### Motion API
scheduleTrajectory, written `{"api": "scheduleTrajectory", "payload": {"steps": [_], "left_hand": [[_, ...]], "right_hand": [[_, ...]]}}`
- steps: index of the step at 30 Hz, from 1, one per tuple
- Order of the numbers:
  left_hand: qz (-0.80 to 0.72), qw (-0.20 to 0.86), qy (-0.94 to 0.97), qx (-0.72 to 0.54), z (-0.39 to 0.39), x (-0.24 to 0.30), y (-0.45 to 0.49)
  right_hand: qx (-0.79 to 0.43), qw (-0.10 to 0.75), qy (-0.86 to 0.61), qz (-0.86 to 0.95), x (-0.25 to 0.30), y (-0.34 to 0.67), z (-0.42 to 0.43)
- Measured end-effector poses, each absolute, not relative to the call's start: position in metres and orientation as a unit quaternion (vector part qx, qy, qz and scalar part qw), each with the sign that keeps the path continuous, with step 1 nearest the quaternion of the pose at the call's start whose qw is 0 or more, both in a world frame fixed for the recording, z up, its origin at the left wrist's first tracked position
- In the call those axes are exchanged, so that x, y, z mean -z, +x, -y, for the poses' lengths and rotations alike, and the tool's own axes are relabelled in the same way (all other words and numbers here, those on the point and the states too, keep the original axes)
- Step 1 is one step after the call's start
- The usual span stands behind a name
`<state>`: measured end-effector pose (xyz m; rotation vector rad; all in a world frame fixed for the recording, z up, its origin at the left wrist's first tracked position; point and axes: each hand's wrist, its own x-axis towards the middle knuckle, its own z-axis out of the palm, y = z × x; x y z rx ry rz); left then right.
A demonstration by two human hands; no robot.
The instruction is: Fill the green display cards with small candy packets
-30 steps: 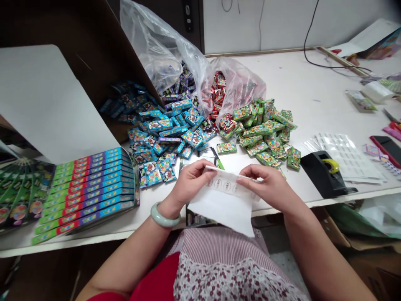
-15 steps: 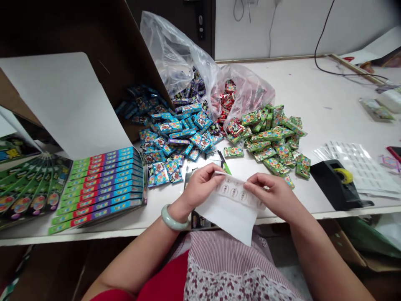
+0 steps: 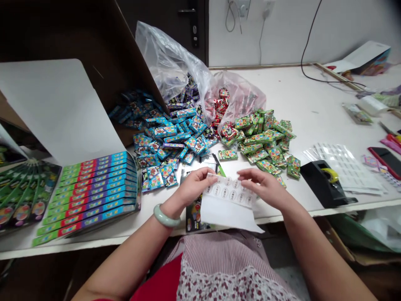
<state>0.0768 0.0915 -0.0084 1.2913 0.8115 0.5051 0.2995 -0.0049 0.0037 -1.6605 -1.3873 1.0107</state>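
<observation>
Packet heaps (image 3: pixel 263 138) mid-bench, as I read it from here
On the workbench (image 3: pixel 313 96), the sticker sheet (image 3: pixel 228 200) is front centre, stacked boxes (image 3: pixel 100 188) left, tape dispenser (image 3: pixel 322 179) right, plastic bags (image 3: pixel 166 62) behind the heaps.

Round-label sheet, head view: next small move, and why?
Probably lift one round label with the right hand. The left hand pinches a corner of the white paper sheet of round printed labels, which should keep it steady, and the right fingertips are already beside its upper edge.
</observation>
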Motion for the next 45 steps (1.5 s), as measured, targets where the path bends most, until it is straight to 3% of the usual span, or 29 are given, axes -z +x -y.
{"api": "scheduleTrajectory", "payload": {"steps": [3, 7, 9, 12, 17, 21, 27, 45], "left_hand": [[-0.396, 0.681, 0.57, -0.235, -0.102, 0.021, 0.072], [-0.408, 0.64, 0.603, -0.244, -0.117, 0.035, 0.07], [-0.408, 0.621, 0.621, -0.252, -0.122, 0.039, 0.074], [-0.407, 0.605, 0.635, -0.256, -0.125, 0.044, 0.083], [-0.381, 0.602, 0.662, -0.233, -0.116, 0.055, 0.117], [-0.342, 0.605, 0.692, -0.193, -0.098, 0.066, 0.157], [-0.321, 0.558, 0.754, -0.131, -0.092, 0.075, 0.173], [-0.288, 0.419, 0.855, -0.104, -0.111, 0.08, 0.17]], "right_hand": [[-0.297, 0.357, -0.665, 0.585, 0.018, 0.324, 0.022], [-0.22, 0.166, -0.645, 0.712, 0.054, 0.336, 0.045], [-0.186, 0.127, -0.646, 0.73, 0.066, 0.336, 0.052], [-0.146, 0.169, -0.672, 0.706, 0.068, 0.344, 0.061], [-0.085, 0.332, -0.703, 0.623, 0.034, 0.353, 0.076], [-0.134, 0.266, -0.656, 0.694, 0.021, 0.332, 0.07], [-0.149, 0.147, -0.697, 0.686, 0.058, 0.318, 0.061], [-0.186, 0.139, -0.692, 0.683, 0.067, 0.318, 0.062]]}}
